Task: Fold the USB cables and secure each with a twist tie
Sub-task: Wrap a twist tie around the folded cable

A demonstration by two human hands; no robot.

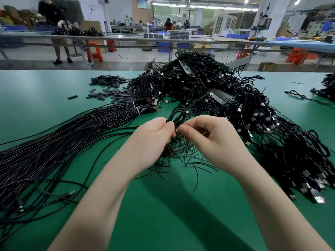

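Over the green table (163, 205) the left hand (154, 136) grips a folded USB cable (176, 114), fingers curled round its gathered middle so the loop stands up beyond the knuckles; the right hand (208, 136) meets it thumb to thumb, its thumb and forefinger pinching at the same spot, where a twist tie would sit, though the tie itself is too small to make out; beneath the hands lies a scatter of loose twist ties (174, 156); a tangled heap of cables (208, 87) sits beyond and to the right; long bundled wires (54, 142) stretch away on the left.
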